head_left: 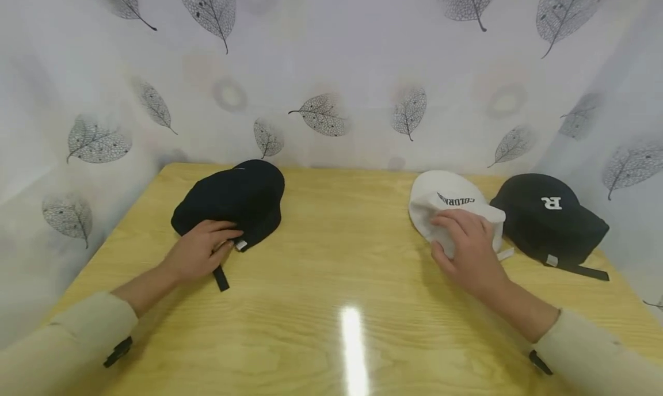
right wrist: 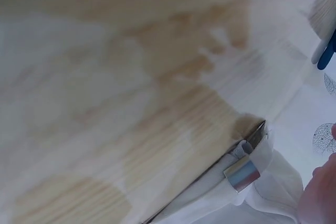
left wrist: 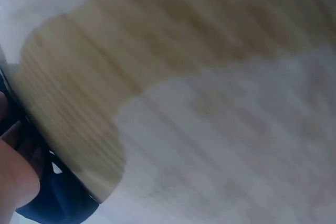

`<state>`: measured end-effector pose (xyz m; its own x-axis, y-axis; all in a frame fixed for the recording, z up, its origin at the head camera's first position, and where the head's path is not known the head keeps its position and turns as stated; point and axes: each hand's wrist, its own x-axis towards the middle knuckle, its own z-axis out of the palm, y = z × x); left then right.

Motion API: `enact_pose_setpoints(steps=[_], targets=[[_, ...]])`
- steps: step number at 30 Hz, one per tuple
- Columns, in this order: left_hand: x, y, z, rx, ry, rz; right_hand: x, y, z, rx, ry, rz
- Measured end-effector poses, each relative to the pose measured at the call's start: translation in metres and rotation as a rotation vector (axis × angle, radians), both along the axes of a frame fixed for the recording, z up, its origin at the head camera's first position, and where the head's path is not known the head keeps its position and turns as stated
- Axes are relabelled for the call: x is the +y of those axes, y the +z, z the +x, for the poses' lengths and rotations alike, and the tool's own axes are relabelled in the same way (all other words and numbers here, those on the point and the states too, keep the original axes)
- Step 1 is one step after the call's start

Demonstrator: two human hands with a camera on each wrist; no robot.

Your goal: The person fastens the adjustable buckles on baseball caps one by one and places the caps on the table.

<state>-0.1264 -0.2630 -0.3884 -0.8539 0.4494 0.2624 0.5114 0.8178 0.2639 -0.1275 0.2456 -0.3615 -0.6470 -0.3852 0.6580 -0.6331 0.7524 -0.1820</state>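
Note:
On the left of the table lies a black cap (head_left: 228, 203), its dark strap hanging toward the front. My left hand (head_left: 199, 249) grips its near edge, fingers and thumb close together beside a small pale tag. In the left wrist view, part of the black cap (left wrist: 63, 198) shows beside the thumb (left wrist: 18, 174). Over on the right, my right hand (head_left: 468, 255) holds the near side of a white cap (head_left: 445, 186) with dark lettering, thumb apart from the fingers. The right wrist view shows the white cap's strap and a metal buckle (right wrist: 242, 174).
A second black cap (head_left: 538, 212) with a white letter R sits right beside the white one, its strap trailing toward the table's right edge. Leaf-patterned white cloth (head_left: 331, 56) hangs behind the wooden table (head_left: 321, 258). A bright reflection marks the front middle.

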Motion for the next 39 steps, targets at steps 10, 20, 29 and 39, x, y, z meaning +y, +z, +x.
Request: enact_pose_setpoints(steps=[10, 20, 29, 39], targets=[[0.015, -0.01, -0.003, -0.052, -0.149, 0.048, -0.008, -0.009, -0.001, -0.035, 0.185, -0.001], [0.038, -0.007, -0.006, -0.142, -0.205, 0.099, -0.026, -0.012, 0.004, -0.448, 0.143, 0.097], [0.07, -0.006, -0.005, -0.181, -0.274, 0.122, -0.051, -0.009, 0.006, -0.54, 0.183, 0.122], [0.114, 0.001, -0.012, -0.263, -0.366, 0.084, -0.068, -0.007, 0.006, -0.564, 0.206, 0.152]])
